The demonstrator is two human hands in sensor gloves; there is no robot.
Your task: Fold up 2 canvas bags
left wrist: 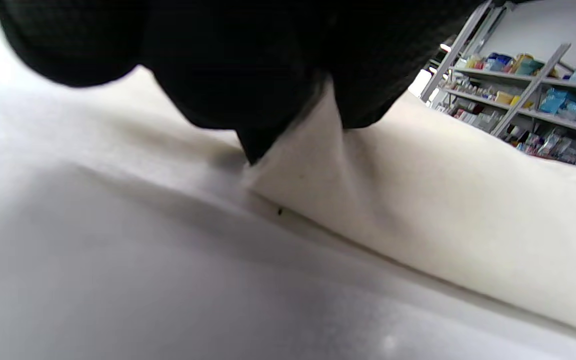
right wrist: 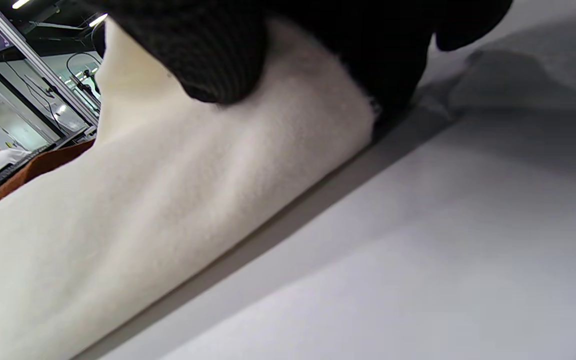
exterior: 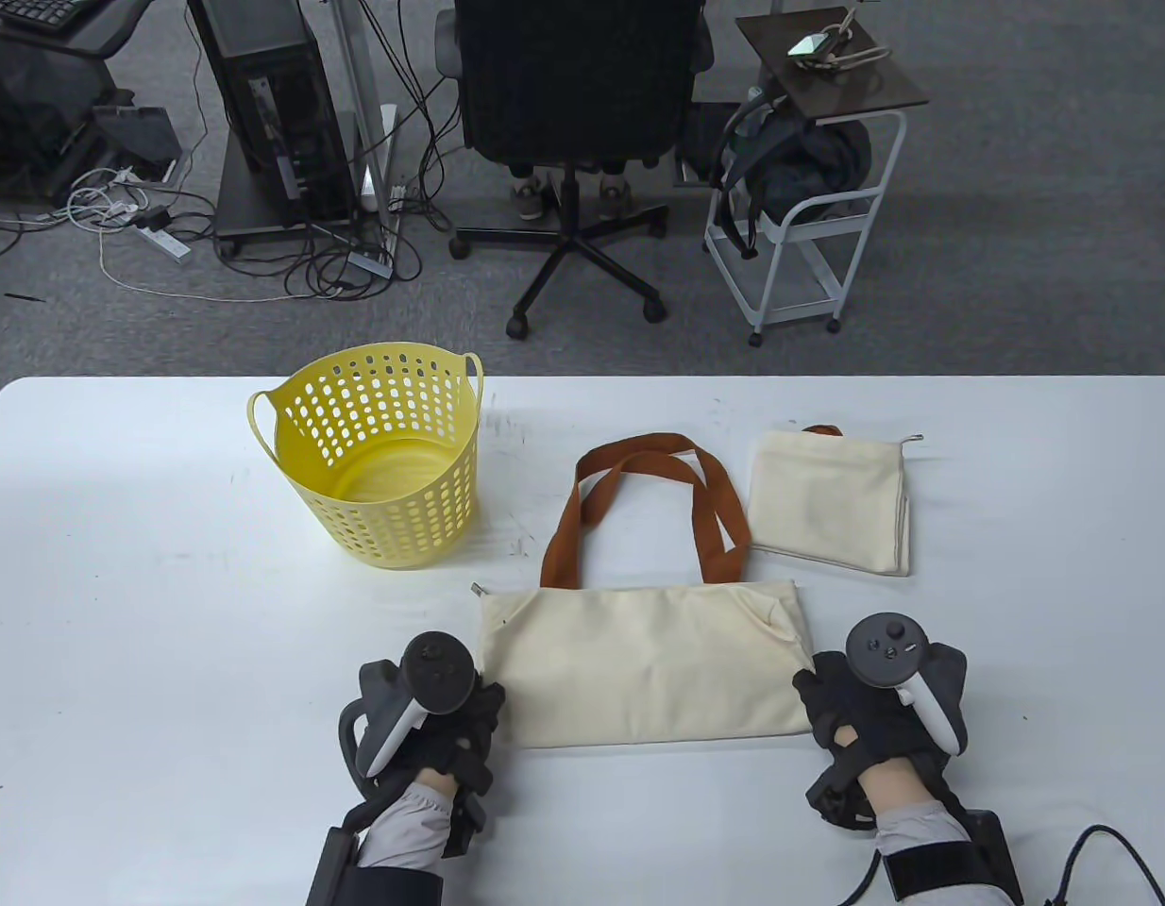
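A: What sort of place is this?
B: Office or lab. Grey carpet, black swivel chair [exterior: 578, 113], PC tower [exterior: 271, 104] w/ loose cables [exterior: 148, 222], white rolling cart [exterior: 809, 226].
A: Anything else?
B: Stocked shelves [left wrist: 533, 105] in bkgd, and a white work table [exterior: 148, 585].

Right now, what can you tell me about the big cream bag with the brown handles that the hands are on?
The bag is cream canvas by its look, lying flat on the white table near the front edge, folded into a wide band. Its two brown handles loop away from the person, flat on the table. A small tab sticks out at the far left corner. The left hand grips its near left corner, the right hand its near right corner; both wrist views show fingers pinching the cloth.
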